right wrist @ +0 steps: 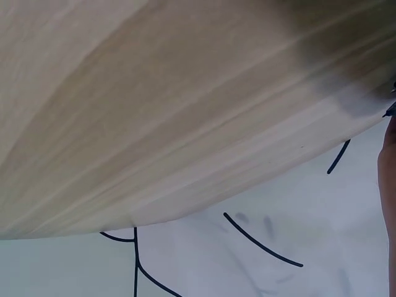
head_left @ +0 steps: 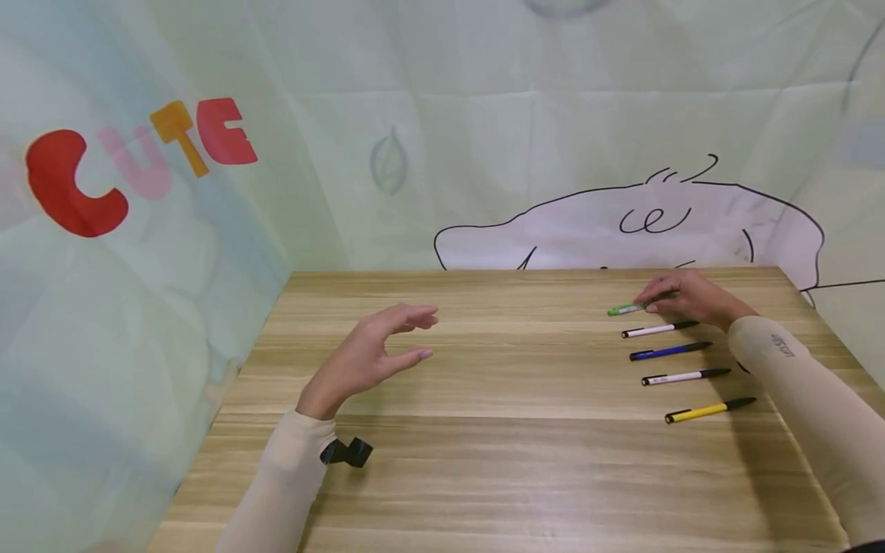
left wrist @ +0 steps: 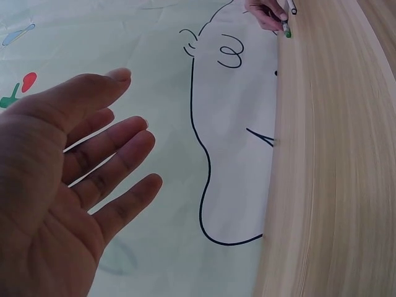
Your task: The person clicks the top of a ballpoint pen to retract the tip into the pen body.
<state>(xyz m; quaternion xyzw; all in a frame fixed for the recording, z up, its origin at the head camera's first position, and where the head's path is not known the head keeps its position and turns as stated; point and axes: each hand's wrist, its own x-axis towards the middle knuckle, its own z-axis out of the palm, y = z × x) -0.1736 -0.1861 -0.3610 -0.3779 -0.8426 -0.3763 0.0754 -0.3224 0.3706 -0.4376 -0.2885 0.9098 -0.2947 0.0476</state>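
Observation:
At the far right of the table, my right hand (head_left: 691, 298) pinches a green pen (head_left: 625, 309) between thumb and fingers; the pen's green end points left. Nearer to me, in a column below it, lie a white pen (head_left: 657, 331), a blue pen (head_left: 667, 352), another white pen (head_left: 681, 377) and a yellow pen (head_left: 701, 413), all with black ends. My left hand (head_left: 369, 349) hovers over the left half of the table, fingers relaxed and apart from the thumb, holding nothing. In the right wrist view only a sliver of the right hand (right wrist: 388, 185) shows.
The wood-grain table (head_left: 484, 476) meets a pale printed cloth (head_left: 332, 177) along its back edge. Coloured letters mark the cloth at left. A small black device (head_left: 356, 452) is strapped to the left wrist.

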